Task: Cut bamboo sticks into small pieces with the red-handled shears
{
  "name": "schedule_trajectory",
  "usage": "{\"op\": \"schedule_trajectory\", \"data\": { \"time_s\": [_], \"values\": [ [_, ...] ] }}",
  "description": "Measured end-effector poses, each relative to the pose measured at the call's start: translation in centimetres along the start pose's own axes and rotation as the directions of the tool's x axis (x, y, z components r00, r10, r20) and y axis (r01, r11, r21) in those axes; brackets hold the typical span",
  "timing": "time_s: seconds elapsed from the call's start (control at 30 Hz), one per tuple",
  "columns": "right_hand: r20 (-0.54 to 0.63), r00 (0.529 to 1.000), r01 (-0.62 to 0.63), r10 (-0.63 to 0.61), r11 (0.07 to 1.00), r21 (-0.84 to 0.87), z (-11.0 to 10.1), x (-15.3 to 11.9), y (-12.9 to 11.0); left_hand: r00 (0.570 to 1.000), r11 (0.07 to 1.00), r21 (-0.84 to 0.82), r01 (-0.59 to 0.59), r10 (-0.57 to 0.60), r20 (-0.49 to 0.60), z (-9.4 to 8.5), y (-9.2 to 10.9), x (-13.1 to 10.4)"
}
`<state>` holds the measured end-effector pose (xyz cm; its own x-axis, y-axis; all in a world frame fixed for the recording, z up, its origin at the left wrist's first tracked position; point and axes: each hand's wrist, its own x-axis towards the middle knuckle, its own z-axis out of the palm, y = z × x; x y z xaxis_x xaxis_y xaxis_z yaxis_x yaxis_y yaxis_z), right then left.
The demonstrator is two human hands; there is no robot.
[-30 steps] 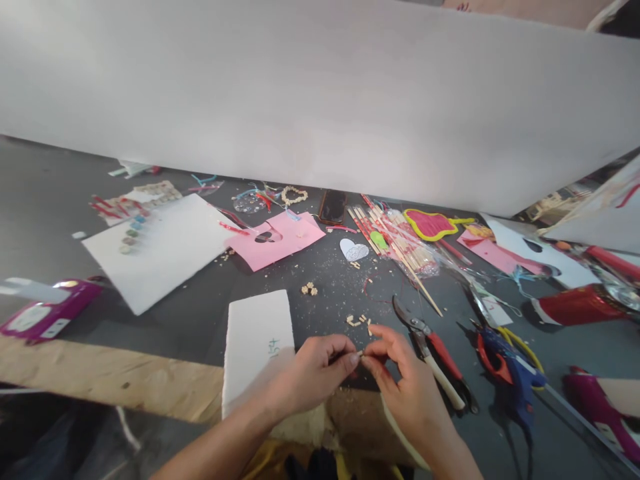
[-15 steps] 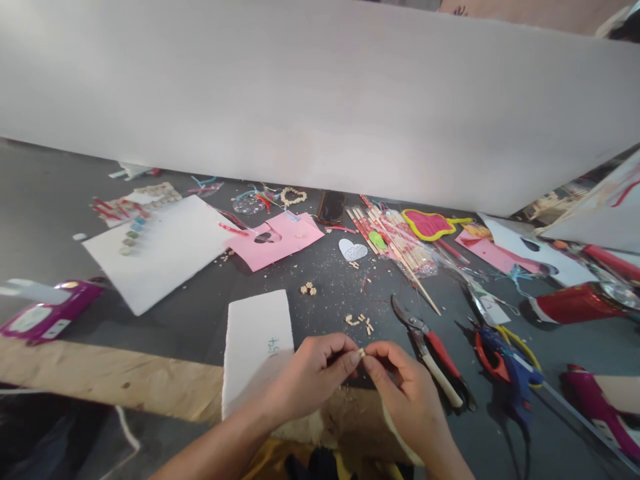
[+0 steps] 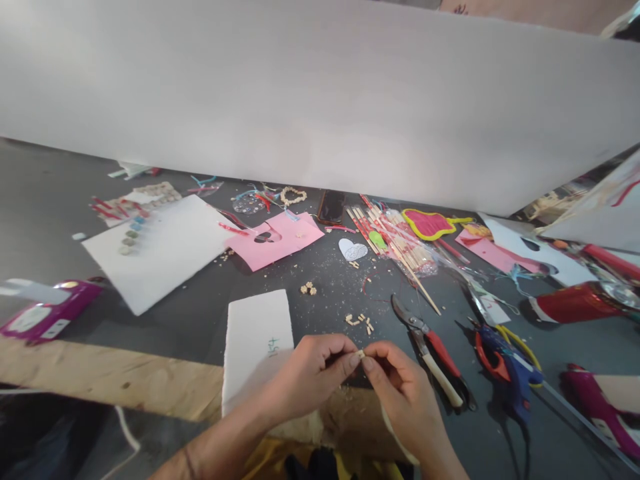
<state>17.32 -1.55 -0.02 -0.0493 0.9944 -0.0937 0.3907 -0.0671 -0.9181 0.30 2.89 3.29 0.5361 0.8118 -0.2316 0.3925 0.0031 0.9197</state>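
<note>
Between the fingertips of my left hand and my right hand is a small pale wooden piece. Both hands pinch it, thumb against forefinger, above the table's front edge. My fingers partly cover it, so its full shape is hidden. Just beyond the hands lie several short pale wooden bits. A little cluster of flower-like wooden pieces sits farther back. Under my left forearm is a white paper sheet with green writing. Red-handled pruning shears lie to the right of my right hand.
A blue glue gun and a red can stand at the right. Chopsticks, a paper heart, pink paper and a phone lie toward the white panel. A purple tool is at the left.
My hands stay pinched together in almost the same place, with the wooden piece turned slightly between the fingertips. The things on the table have not moved.
</note>
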Motion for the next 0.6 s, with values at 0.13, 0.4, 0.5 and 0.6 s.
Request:
{"op": "schedule_trajectory", "data": {
  "time_s": [0.13, 0.4, 0.5, 0.6],
  "values": [
    [0.024, 0.999, -0.022, 0.022, 1.0, -0.01, -0.27, 0.15, -0.25, 0.999, 0.996, 0.085, -0.021, 0.018, 0.036, -0.05, -0.12, 0.04],
    [-0.015, 1.0, -0.004, 0.002, 0.99, -0.14, 0.23, 0.14, -0.76, 0.999, 0.979, 0.204, 0.006, -0.014, 0.035, 0.3, -0.14, -0.09],
    [-0.05, 0.999, -0.018, 0.013, 0.994, -0.107, 0.36, 0.15, -0.68, 1.0, 0.977, 0.215, 0.013, -0.014, 0.002, 0.4, -0.03, -0.3],
    [-0.075, 0.996, -0.06, 0.057, 0.997, -0.042, 0.42, 0.13, -0.56, 0.998, 0.976, 0.216, -0.005, 0.017, -0.056, 0.41, 0.36, -0.48]
  ]
}}
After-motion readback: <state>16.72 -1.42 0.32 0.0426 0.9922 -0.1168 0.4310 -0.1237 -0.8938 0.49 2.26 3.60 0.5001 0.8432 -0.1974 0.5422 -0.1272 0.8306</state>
